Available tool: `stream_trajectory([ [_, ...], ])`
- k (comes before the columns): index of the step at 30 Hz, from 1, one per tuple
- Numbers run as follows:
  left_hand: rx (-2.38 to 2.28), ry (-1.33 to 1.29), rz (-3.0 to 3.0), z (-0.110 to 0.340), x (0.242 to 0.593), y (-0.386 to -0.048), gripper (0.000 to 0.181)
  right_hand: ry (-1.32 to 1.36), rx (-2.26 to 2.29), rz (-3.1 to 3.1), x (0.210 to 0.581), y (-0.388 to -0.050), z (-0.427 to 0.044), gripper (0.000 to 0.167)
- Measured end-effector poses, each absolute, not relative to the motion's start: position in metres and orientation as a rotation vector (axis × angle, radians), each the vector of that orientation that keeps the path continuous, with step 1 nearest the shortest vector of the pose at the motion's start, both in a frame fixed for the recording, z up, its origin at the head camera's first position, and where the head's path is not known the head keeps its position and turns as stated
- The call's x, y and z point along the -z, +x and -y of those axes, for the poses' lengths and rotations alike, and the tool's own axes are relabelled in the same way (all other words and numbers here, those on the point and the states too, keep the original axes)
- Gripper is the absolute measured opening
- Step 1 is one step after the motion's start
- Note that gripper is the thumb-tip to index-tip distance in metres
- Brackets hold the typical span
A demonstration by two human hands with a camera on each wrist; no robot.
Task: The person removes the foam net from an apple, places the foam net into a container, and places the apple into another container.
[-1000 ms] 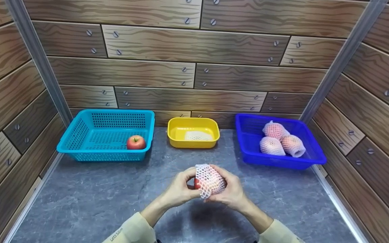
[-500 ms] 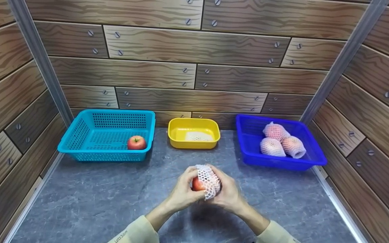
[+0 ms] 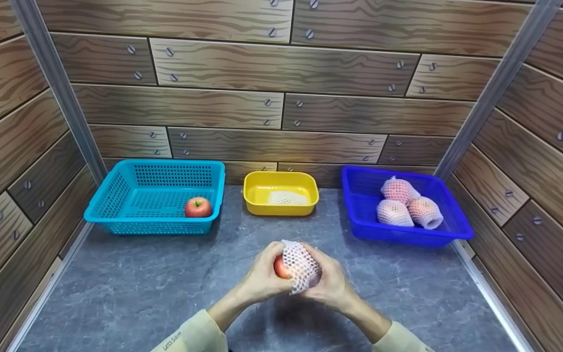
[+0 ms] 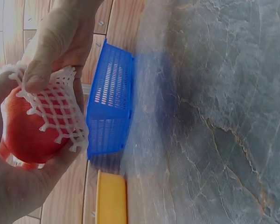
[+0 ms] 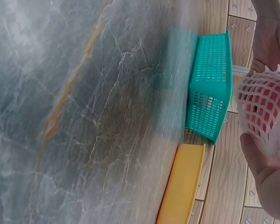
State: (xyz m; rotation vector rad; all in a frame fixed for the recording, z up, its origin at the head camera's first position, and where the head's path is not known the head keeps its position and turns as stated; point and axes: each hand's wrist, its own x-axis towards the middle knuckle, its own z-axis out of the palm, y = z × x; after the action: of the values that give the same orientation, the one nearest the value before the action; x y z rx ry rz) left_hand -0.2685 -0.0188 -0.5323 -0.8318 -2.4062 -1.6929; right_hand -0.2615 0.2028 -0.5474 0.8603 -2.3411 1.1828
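Observation:
Both hands hold a red apple [image 3: 281, 268] above the grey tabletop, a white foam net sleeve [image 3: 302, 266] covering its right part. My left hand [image 3: 263, 275] grips the bare left side and the sleeve's edge with curled fingers and thumb. Around the netted side curls my right hand [image 3: 331, 279]. In the left wrist view the apple [image 4: 32, 128] shows red below the net's open edge [image 4: 60, 112], with the right thumb over the mesh. The right wrist view shows the net [image 5: 263, 107] stretched over the apple, the fruit red through its holes.
At the back left, a teal basket [image 3: 152, 225] contains one bare apple [image 3: 198, 207]. A yellow tray [image 3: 281, 209] with white foam netting [image 3: 287, 197] stands at the back middle. In the blue basket [image 3: 408, 238] at right lie three netted apples [image 3: 394, 212].
The hands stay close together in nearly the same place. The apple and sleeve have turned slightly between them, and the net's edge has shifted, with bare red skin showing on the left.

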Motion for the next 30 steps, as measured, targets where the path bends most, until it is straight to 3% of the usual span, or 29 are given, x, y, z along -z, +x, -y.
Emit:
stream_trajectory([
  [9, 1.977, -0.784, 2.3, 0.025, 0.53, -0.269, 0.07, 1.018, -1.462, 2.255, 0.542, -0.265, -0.217, 0.086],
  [21, 1.763, -0.679, 2.382, 0.031, 0.528, -0.272, 0.076, 0.984, -1.631, 2.085, 0.534, -0.264, -0.218, 0.033],
  [30, 1.769, -0.654, 2.397, 0.036, 0.527, -0.271, 0.071, 0.914, -1.616, 2.035, 0.533, -0.265, -0.216, 0.028],
])
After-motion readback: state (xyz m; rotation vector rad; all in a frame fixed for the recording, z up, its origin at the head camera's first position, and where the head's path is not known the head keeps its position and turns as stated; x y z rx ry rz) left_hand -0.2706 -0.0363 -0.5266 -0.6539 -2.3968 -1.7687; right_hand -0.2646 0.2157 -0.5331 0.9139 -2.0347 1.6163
